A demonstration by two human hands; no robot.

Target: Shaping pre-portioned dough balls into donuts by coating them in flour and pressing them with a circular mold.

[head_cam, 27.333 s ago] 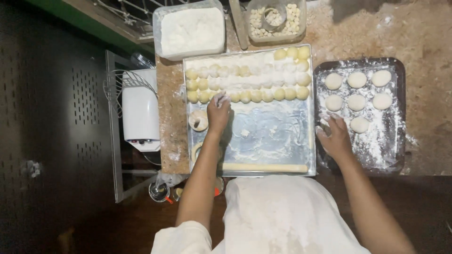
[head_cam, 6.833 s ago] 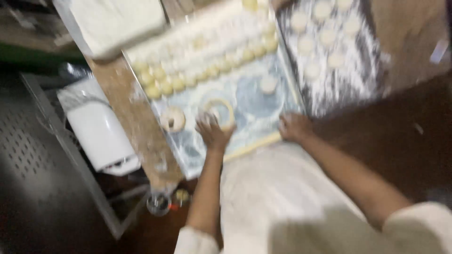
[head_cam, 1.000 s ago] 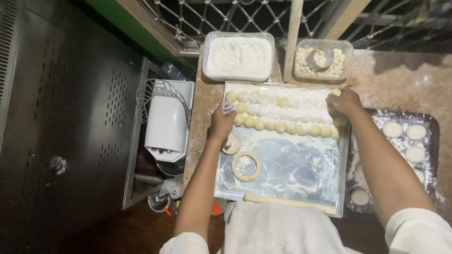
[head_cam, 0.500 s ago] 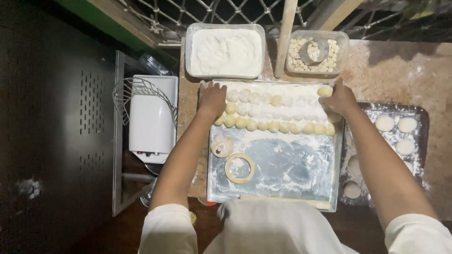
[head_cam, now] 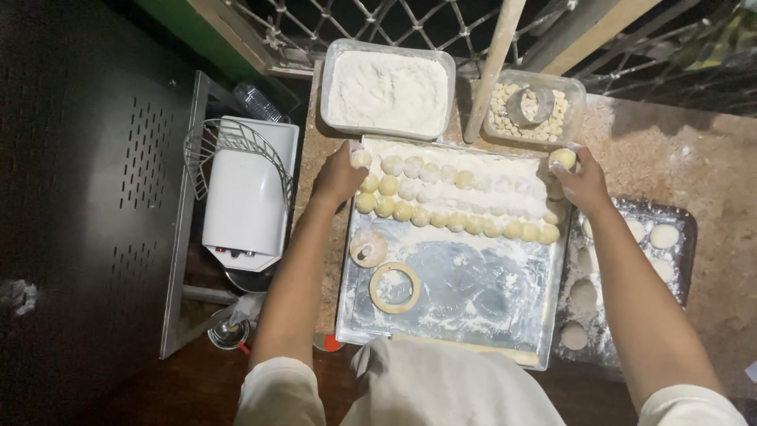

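the left hand (head_cam: 339,175) rests on the far left corner of the metal tray (head_cam: 465,296), its fingers curled around a dough ball (head_cam: 361,158) at the end of the back row. the right hand (head_cam: 582,180) is at the far right corner of the tray, pinching another dough ball (head_cam: 562,158) between thumb and fingers, lifted just above the rim. rows of dough balls (head_cam: 453,201) fill the back part of the floured tray. nearer the person lie a flat dough disc (head_cam: 367,248) and a ring cutter (head_cam: 394,287), just beside each other. behind the tray stand a tub of flour (head_cam: 387,91) and a tub of small pale pieces (head_cam: 536,110). a dark tray (head_cam: 684,244) with flattened dough rounds lies to the right, under the right forearm.
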